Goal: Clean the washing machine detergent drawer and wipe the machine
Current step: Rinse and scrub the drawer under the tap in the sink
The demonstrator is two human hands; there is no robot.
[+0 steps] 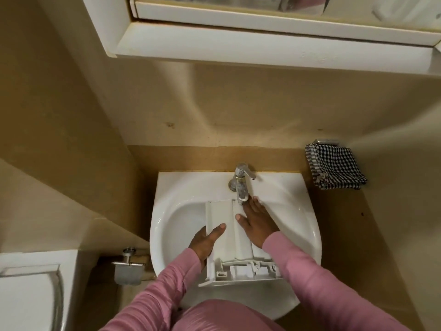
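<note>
The detergent drawer (220, 211) lay underside up across the basin (167, 211). Its far end sat just under the tap (241, 185) and its near end, crowded with ribbed fittings, jutted over the front rim. The left hand (205, 242) gripped the drawer's left edge, thumb on top and the other fingers curled beneath. The right hand (256, 223) lay flat on the drawer's right half, its fingers (253, 206) straight and together, tips just short of the spout.

The likeliest mishap was a slip. The drawer was smooth, hard white plastic, long and boxy, and the glazed basin below the fingers was curved and glossy. Once wet, only the left grip would truly hold it, since the flat right palm merely pressed. A jolt could knock the far end against the chromed metal spout ahead of the right fingertips, or tip the overhanging near end toward the pink ribbed sleeves (310, 271). The thin clips and tabs there looked brittle. Whether water ran could not be told. A soft checked cloth (334, 168) hung well to the right of the right fingers.
</note>
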